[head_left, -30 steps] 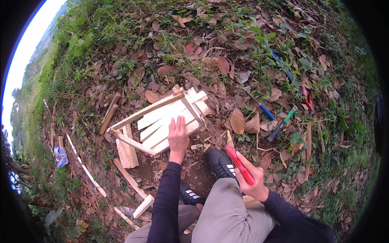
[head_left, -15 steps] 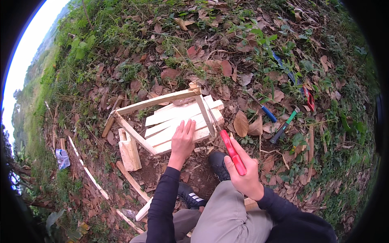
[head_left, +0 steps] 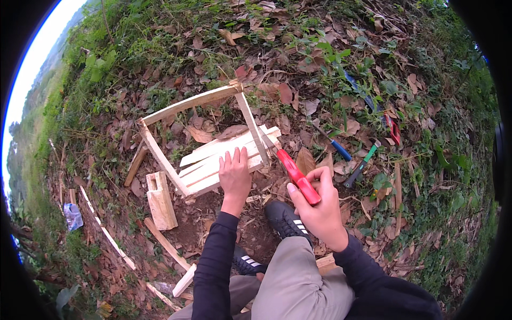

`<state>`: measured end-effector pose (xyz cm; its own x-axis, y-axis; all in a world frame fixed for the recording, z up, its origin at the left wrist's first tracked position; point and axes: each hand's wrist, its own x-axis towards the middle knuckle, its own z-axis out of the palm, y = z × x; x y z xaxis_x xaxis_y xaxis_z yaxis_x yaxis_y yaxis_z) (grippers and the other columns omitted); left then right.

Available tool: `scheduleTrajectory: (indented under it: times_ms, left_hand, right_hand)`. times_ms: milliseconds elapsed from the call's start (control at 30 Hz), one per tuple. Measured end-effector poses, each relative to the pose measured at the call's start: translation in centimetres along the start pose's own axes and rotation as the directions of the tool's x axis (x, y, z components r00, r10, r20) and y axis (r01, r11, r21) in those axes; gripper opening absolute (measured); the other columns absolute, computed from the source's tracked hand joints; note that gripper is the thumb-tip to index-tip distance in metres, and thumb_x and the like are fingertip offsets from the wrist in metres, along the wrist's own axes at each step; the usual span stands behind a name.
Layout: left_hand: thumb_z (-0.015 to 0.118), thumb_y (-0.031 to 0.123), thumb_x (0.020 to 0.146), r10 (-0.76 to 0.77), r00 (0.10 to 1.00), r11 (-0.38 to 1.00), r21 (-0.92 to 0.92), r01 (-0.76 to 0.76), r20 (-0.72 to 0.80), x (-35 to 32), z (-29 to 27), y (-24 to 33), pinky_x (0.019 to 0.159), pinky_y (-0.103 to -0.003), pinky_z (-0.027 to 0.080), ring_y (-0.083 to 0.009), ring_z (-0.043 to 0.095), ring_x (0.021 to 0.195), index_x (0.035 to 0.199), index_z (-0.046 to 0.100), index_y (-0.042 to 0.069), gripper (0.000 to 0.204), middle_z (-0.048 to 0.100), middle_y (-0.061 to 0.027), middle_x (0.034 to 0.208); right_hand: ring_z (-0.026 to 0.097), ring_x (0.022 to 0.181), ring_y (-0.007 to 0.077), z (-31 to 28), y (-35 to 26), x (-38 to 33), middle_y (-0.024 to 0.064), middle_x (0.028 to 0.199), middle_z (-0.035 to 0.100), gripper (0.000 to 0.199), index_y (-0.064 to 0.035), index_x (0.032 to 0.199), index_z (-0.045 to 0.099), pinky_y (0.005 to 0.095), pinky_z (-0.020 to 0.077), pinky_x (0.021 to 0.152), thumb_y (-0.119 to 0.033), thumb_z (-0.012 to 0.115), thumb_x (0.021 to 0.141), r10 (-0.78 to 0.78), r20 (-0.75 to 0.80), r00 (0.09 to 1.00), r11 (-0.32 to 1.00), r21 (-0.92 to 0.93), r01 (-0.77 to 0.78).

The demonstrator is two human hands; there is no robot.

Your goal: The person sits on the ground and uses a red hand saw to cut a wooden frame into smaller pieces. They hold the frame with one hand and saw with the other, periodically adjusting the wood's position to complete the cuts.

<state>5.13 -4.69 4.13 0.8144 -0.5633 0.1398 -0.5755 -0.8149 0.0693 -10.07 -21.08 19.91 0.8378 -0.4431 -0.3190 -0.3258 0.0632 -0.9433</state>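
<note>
My left hand lies with outstretched fingers on pale wooden slats, which sit side by side in the middle of the view. Around and above the slats stands a frame of wooden bars, its right bar crossing over their right end. My right hand is closed round the red handle of a saw. Its narrow blade points up and left, close to the slats' right end and the frame's right bar. Whether the blade touches the wood cannot be told.
A blue-handled tool, a green-and-black-handled hammer and another red-handled saw lie on the leafy ground at right. At left are a notched wood block, long strips and a plastic bag. My shoes are just below the slats.
The frame's far bar has risen away from the slats, leaving a wider gap. The saw and my right hand have shifted slightly up and left. My left hand stays on the slats.
</note>
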Motion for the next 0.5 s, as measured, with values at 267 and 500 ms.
scheduleTrajectory:
  times_ms: [267, 500]
  left_hand:
    - [0.067, 0.012, 0.089, 0.180, 0.983, 0.982, 0.071, -0.177, -0.041, -0.7, 1.4, 0.0, 0.098, -0.049, 0.053, -0.0392, 0.062, 0.119, 0.134, 0.060, 0.002, 0.047, 0.065, -0.0159, 0.130]
    - [0.065, 0.014, 0.091, 0.164, 0.983, 0.981, 0.116, -0.154, -0.085, -1.9, 3.1, 0.0, 0.096, -0.048, 0.053, -0.0389, 0.064, 0.118, 0.134, 0.061, 0.003, 0.044, 0.065, -0.0139, 0.132]
  right_hand:
    - [0.041, 0.051, 0.0066, 1.0, 2.3, 1.1, -0.0002, 0.057, 0.050, 0.036, -0.0017, 0.074, 0.058, 0.0299, 0.0351, 0.047, -0.023, 0.068, 0.102, -0.152, 0.034, 0.988, 0.988, -0.007, 0.152]
    - [0.041, 0.047, 0.0107, -1.1, -0.3, -4.6, 0.0057, 0.053, 0.047, 0.032, 0.0005, 0.071, 0.058, 0.0345, 0.0366, 0.047, -0.014, 0.068, 0.098, -0.059, 0.051, 0.997, 0.988, -0.137, 0.066]
